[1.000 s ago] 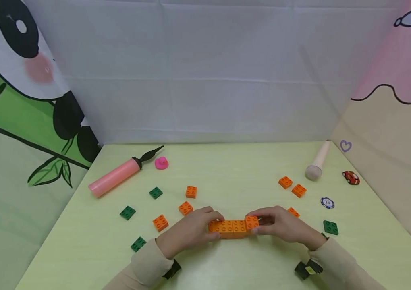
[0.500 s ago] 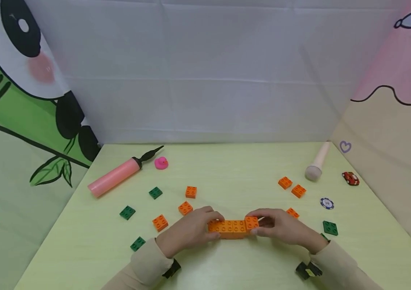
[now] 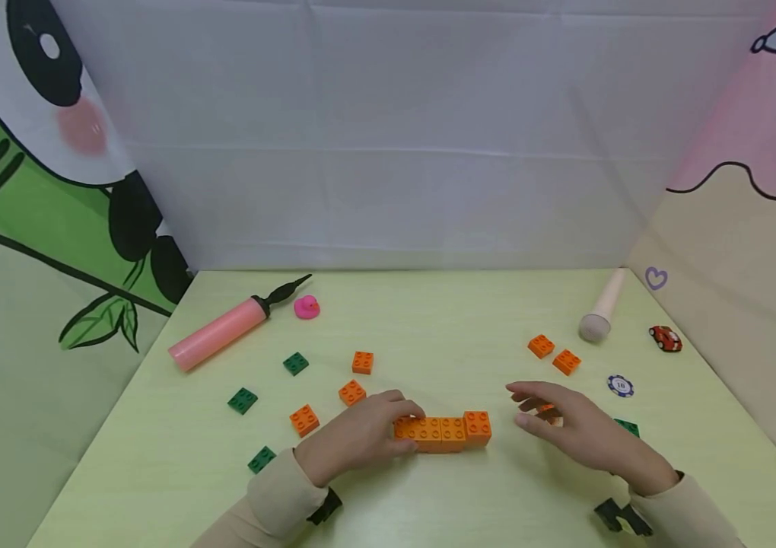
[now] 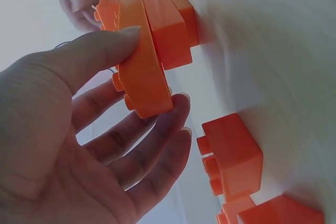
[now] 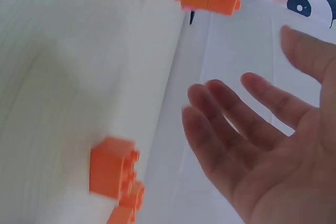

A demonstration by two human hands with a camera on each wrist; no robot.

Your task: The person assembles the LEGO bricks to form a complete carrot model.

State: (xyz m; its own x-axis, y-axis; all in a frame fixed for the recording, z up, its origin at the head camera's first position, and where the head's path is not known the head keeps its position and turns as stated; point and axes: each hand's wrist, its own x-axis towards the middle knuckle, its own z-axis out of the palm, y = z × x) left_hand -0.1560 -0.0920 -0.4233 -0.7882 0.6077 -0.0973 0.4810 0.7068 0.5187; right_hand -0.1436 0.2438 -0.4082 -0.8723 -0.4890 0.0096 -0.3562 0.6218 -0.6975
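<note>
Pale table [image 3: 463, 502]: left hand [image 3: 360, 435] still grips orange bricks [image 3: 452, 435]; right hand [image 3: 583, 428] has let go.

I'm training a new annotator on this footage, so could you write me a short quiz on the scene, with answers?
1. What is the left hand holding?
2. True or false: the right hand is empty.
3. Which of these lies nearest the red car?
A. The pump
B. The chip
C. The duck

Key:
1. Orange bricks set in a row, held at one end.
2. True; the right wrist view shows nothing between its fingers.
3. B; the other two lie toward the far left of the table.
</note>
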